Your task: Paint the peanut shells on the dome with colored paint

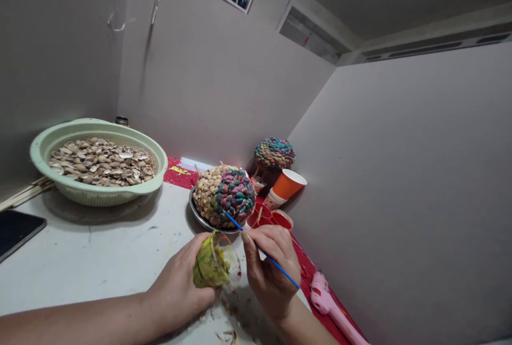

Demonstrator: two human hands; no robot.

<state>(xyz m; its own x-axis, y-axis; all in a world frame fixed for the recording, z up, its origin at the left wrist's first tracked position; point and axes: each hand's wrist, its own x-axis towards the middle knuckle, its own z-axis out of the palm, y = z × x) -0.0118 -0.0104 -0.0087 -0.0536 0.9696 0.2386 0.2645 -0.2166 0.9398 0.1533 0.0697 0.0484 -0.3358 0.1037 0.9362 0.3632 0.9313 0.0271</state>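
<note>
My left hand (182,281) is closed around a small clear plastic cup (212,265) smeared with yellow-green paint, tilted toward the right. My right hand (270,270) pinches a thin blue paintbrush (260,251) whose tip reaches up to a dome of shells (226,193). The dome sits in a metal dish (198,217); its left part is bare beige, its right part painted pink, teal and green.
A pale green basket (98,190) of loose shells stands at the left. A second painted shell ball (274,153) on a stand, orange paper cups (286,185), red paint cups (280,219), a pink glue gun (330,302), a dark phone (16,230), wooden sticks (26,193); walls close behind and right.
</note>
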